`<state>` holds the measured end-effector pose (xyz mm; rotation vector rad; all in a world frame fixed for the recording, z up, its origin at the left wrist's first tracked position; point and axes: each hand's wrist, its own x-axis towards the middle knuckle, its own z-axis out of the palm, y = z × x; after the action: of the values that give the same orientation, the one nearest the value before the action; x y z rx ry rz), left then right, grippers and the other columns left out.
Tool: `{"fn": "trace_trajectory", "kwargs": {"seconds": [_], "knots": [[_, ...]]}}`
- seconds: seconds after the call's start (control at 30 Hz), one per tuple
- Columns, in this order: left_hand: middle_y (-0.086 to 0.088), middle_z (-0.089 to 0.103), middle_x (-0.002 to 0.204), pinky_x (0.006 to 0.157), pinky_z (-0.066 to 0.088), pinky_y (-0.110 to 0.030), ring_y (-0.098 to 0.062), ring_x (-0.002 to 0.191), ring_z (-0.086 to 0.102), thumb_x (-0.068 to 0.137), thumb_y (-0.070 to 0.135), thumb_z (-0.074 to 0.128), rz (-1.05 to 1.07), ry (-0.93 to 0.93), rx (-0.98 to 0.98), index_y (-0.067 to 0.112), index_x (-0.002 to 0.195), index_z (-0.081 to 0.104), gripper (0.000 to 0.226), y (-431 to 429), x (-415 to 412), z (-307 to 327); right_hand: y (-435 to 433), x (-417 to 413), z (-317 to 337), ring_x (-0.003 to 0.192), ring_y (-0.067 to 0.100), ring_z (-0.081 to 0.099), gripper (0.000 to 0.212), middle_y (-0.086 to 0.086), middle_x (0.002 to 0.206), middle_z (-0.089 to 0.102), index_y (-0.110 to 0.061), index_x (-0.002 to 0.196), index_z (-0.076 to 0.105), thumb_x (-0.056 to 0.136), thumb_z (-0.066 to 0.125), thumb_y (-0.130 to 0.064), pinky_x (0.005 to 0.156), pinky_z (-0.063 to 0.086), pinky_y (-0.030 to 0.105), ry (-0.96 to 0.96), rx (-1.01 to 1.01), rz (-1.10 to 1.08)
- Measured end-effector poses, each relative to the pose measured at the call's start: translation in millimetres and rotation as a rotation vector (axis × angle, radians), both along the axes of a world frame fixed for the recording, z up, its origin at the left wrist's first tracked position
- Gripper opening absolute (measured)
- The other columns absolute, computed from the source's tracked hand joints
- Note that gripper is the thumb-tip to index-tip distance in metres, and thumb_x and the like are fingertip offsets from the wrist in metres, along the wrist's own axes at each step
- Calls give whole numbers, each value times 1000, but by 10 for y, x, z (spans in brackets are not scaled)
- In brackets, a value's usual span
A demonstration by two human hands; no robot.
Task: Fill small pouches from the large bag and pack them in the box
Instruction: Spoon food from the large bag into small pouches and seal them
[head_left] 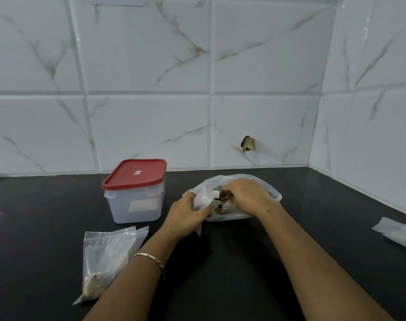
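Closest to me, two forearms reach over the dark worktop (220,262), and the hands meet at the large bag (227,217), which lies just under and beyond them. It is thin, limp plastic; I judge it light and slippery, prone to collapsing, so its mouth rim is the place to hold it. Left of the left hand and a little beyond stands the box (134,205), rigid and translucent, with its red lid (134,173) on; I would take it by the side walls. Beside the left forearm, nearer me than the hand, lie filled pouches (107,258), soft and floppy, best lifted near the zip strip. The left hand (185,216) is clamped round a small pouch (203,198) at the bag's mouth. The right hand (246,195) has its fingers curled down among brownish pieces (218,206) inside the bag; I cannot tell whether it holds any.
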<state>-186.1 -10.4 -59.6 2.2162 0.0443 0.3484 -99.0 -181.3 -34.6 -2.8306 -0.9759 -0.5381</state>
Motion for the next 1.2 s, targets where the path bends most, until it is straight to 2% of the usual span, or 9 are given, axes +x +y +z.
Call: {"fn": "trace_trajectory", "kwargs": {"seconds": [0.1, 0.27, 0.4, 0.57, 0.7, 0.8, 1.0, 1.13, 1.2], "knots": [[1, 62, 111, 79, 46, -25, -14, 97, 58, 87, 32, 63, -10, 13, 17, 25, 111, 54, 26, -6, 0, -1, -163, -8, 103, 87, 9, 61, 35, -14, 105, 69, -39, 103, 70, 91, 54, -10, 67, 44, 21, 47, 23, -16], [2, 63, 101, 75, 50, -27, -13, 89, 60, 86, 36, 65, -17, 16, 86, 23, 101, 55, 22, -13, -10, 27, -335, -143, 148, 95, 12, 63, 27, -11, 112, 68, -38, 109, 69, 96, 55, -19, 80, 52, 29, -29, 83, -108], [-8, 67, 94, 81, 53, -41, -21, 86, 63, 84, 38, 65, 17, 28, 173, 12, 100, 62, 31, -9, -12, 34, -198, -177, 41, 102, 15, 64, 30, -6, 118, 67, -32, 118, 67, 95, 55, -17, 84, 50, 32, -132, 83, -162], [-7, 67, 93, 78, 51, -36, -19, 85, 62, 83, 40, 65, 6, 54, 169, 11, 98, 63, 33, -1, -18, 33, -171, -142, 41, 102, 19, 64, 30, -1, 116, 68, -27, 107, 72, 92, 52, -10, 89, 52, 33, 97, 246, -245], [-9, 68, 99, 86, 53, -43, -21, 90, 63, 70, 49, 60, -9, 76, 126, 8, 103, 65, 53, 6, -45, 44, -238, -113, 37, 99, 14, 64, 32, -4, 111, 72, -25, 95, 77, 83, 57, -3, 84, 50, 26, 335, 471, -221], [-10, 68, 103, 88, 52, -44, -23, 94, 63, 81, 43, 63, -19, 76, 122, 7, 107, 64, 44, 9, -35, 27, -274, -142, 38, 100, 14, 63, 31, -3, 109, 71, -23, 94, 78, 83, 59, 0, 86, 50, 29, 447, 580, -216], [-3, 67, 98, 88, 52, -42, -18, 92, 62, 86, 34, 62, -37, 43, -10, 16, 102, 65, 25, -11, -52, 32, -156, -207, 90, 85, 14, 59, 36, -2, 104, 71, -19, 100, 76, 86, 48, -2, 75, 46, 25, 310, 403, -270], [-1, 64, 102, 89, 51, -38, -15, 94, 59, 85, 26, 61, -51, 91, -105, 21, 101, 63, 17, -23, -57, 28, -240, -173, 92, 56, 14, 52, 32, 2, 80, 68, -17, 84, 75, 86, 49, 2, 53, 42, 25, 560, 600, -237], [-1, 62, 105, 88, 49, -35, -14, 96, 58, 85, 25, 61, -72, 118, -139, 20, 104, 63, 20, -39, -59, 26, -289, -168, 78, 44, 12, 42, 31, 13, 86, 72, -17, 77, 74, 87, 51, 3, 41, 35, 20, 657, 719, -243]]}}
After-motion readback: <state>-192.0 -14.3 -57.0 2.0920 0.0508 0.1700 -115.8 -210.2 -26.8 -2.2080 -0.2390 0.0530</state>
